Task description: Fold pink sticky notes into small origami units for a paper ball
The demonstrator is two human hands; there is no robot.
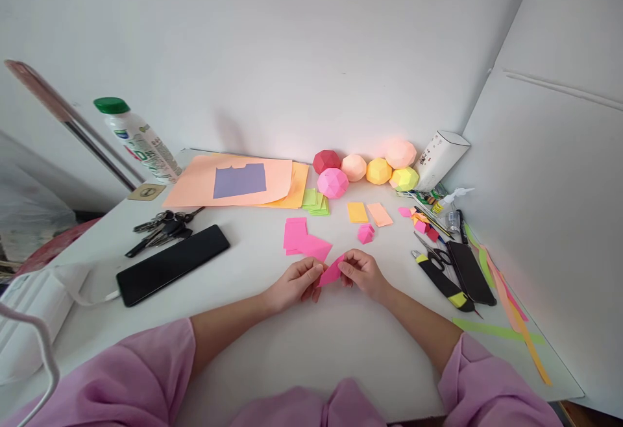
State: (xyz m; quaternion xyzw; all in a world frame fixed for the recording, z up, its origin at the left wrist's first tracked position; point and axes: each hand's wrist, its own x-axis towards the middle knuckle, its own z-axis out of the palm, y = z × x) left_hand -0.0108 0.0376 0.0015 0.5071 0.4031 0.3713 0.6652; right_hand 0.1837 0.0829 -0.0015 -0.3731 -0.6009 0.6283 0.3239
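A small piece of bright pink paper point(331, 274) is held between my two hands above the white table. My left hand point(299, 280) pinches its left end, thumb on top. At its upper right corner, my right hand point(361, 272) grips it between thumb and fingers. Just behind my hands lie loose pink paper sheets point(296, 235), one turned askew. A small folded pink paper piece point(365, 233) sits beyond my right hand. Near it are a yellow paper rectangle point(357, 212) and a peach one point(379, 214). A stack of green paper squares point(316, 202) lies farther back.
Several faceted paper balls point(333, 183) stand along the wall. Scissors point(435, 255), a utility knife point(442, 282), a glue bottle point(448, 201) and paper strips point(501, 330) lie right. Left are a black phone point(172, 265), keys point(163, 227), large peach sheets point(192, 183) and a plastic bottle point(141, 141).
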